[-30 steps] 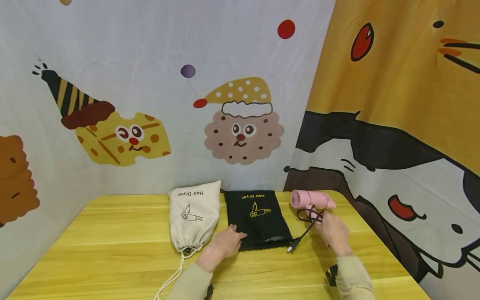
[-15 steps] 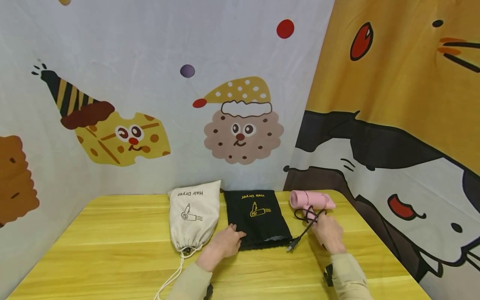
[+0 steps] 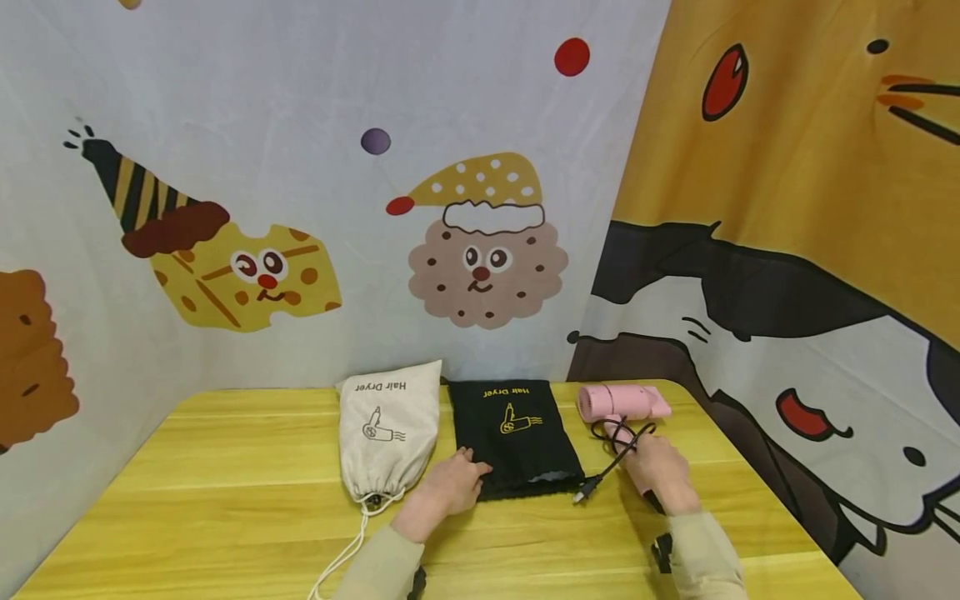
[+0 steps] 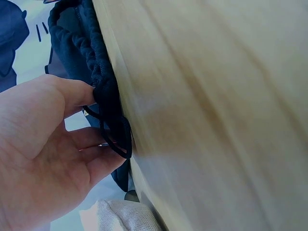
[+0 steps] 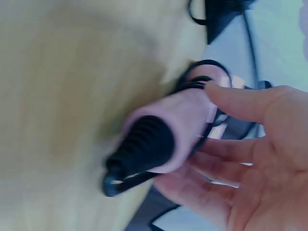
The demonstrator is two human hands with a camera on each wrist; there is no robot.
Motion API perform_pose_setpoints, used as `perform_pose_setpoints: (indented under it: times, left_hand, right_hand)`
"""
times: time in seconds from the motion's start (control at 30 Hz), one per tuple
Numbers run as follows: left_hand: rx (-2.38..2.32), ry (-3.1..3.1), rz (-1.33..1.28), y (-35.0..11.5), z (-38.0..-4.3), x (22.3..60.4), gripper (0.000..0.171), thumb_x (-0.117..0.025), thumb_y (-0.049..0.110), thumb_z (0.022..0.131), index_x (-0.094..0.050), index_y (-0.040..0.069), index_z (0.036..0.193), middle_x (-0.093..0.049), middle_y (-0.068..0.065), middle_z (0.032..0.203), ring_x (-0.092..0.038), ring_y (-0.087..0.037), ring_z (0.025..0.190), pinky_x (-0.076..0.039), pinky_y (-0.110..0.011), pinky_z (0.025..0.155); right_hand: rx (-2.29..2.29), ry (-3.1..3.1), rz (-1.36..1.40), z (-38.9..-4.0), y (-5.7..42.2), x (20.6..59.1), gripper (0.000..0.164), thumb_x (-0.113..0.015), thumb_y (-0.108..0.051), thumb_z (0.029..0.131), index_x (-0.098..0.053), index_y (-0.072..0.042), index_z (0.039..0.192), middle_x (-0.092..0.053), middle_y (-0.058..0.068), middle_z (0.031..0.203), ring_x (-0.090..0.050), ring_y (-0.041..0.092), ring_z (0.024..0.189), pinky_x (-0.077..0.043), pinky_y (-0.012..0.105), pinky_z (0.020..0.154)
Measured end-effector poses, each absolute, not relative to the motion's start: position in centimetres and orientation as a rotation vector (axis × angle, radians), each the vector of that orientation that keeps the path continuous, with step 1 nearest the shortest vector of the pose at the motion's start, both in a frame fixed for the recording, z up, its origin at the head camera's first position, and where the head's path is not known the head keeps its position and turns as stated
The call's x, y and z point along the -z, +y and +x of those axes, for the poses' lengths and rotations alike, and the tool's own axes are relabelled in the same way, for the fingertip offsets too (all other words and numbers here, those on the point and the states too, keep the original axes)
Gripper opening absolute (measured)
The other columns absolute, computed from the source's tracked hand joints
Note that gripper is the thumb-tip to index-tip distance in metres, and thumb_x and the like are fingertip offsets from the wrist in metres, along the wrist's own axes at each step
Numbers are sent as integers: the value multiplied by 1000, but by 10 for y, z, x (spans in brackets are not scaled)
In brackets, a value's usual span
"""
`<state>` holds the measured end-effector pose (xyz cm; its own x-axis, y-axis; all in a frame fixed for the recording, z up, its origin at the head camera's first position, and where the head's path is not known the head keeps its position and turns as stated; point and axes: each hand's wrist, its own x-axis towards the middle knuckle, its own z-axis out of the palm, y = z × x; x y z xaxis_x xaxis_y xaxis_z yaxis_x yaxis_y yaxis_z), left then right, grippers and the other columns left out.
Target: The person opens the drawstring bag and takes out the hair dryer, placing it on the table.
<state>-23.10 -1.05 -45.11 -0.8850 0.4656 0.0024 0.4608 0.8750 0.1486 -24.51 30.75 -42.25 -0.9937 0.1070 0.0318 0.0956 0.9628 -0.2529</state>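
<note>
In the head view, a black drawstring pouch (image 3: 517,454) printed with yellow "Hair Dryer" lettering lies flat. My left hand (image 3: 450,486) is at its near left corner. The left wrist view shows thumb and fingers pinching the gathered mouth of that pouch (image 4: 72,41), beside a loop of black cord (image 4: 126,139). To the right, my right hand (image 3: 663,468) holds a pink hair dryer (image 3: 626,402) by its handle. Thumb and fingers curl round the handle (image 5: 180,113) in the right wrist view. A black power cord (image 3: 617,460) wraps it, its plug (image 3: 587,490) beside the pouch.
A cream drawstring pouch (image 3: 388,442) with black "Hair Dryer" print lies left of the black one. Its white cord (image 3: 348,550) trails toward the near edge. The wooden table (image 3: 225,500) meets cartoon-printed curtains (image 3: 300,100) at the back and right.
My right hand has shifted slightly left with the hair dryer, then back a little, and more of the handle's end shows below it. My left hand stays at the black pouch.
</note>
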Motion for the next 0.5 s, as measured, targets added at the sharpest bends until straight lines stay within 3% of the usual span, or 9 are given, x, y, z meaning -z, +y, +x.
perform_pose_setpoints:
  times: [0.07, 0.23, 0.5]
  left_hand:
    - [-227, 3012, 746, -11, -231, 451, 29, -58, 18, 92, -66, 21, 120, -58, -19, 131, -54, -33, 124, -52, -40, 94]
    - [-225, 3024, 756, -11, -231, 452, 29, -58, 18, 91, -66, 21, 119, -59, -19, 129, -55, -33, 123, -51, -40, 95]
    - [-231, 3021, 759, -12, -232, 452, 29, -59, 18, 91, -66, 21, 120, -59, -18, 129, -55, -32, 124, -51, -40, 95]
  right_hand:
    - [-366, -3082, -173, -240, 303, 416, 43, -49, -34, 96, -64, 7, 98, -62, 35, 98, -63, 47, 82, -50, 53, 61]
    - [-275, -3063, -215, -227, 288, 403, 31, -52, -24, 93, -66, 3, 89, -64, 29, 89, -63, 37, 70, -48, 51, 55]
    - [-163, -2916, -287, -217, 263, 398, 19, -53, -8, 87, -64, 7, 93, -63, 27, 84, -62, 42, 68, -46, 52, 49]
